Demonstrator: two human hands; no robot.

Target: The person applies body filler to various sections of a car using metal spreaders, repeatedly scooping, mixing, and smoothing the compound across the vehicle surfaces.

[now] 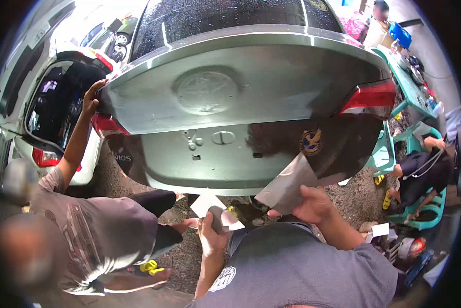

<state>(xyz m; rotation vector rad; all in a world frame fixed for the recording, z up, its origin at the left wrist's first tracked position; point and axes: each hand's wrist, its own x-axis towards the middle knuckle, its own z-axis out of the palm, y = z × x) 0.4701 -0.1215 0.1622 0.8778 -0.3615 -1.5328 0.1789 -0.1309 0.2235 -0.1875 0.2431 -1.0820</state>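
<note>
My left hand [211,237] grips a small piece of sandpaper [221,215], white on one face and dark grey on another. In my right hand [316,208] is a larger grey sheet of sandpaper [287,187], pinched along its lower right edge. Both hands are low in front of my body, just behind the car's trunk lid [271,92], apart from each other. The lid is dull silver-grey with darker patches and a bare oval mark [207,90] in the middle. A round gold eagle sticker [311,142] sits above the right-hand sheet.
At left, a person in a grey shirt [102,226] rests a hand [93,97] on the car's corner. A white car [82,169] stands open behind them. To the right, another person [425,169] sits on a green chair [430,223] near a green table [407,82]. Tools [410,249] lie on the ground.
</note>
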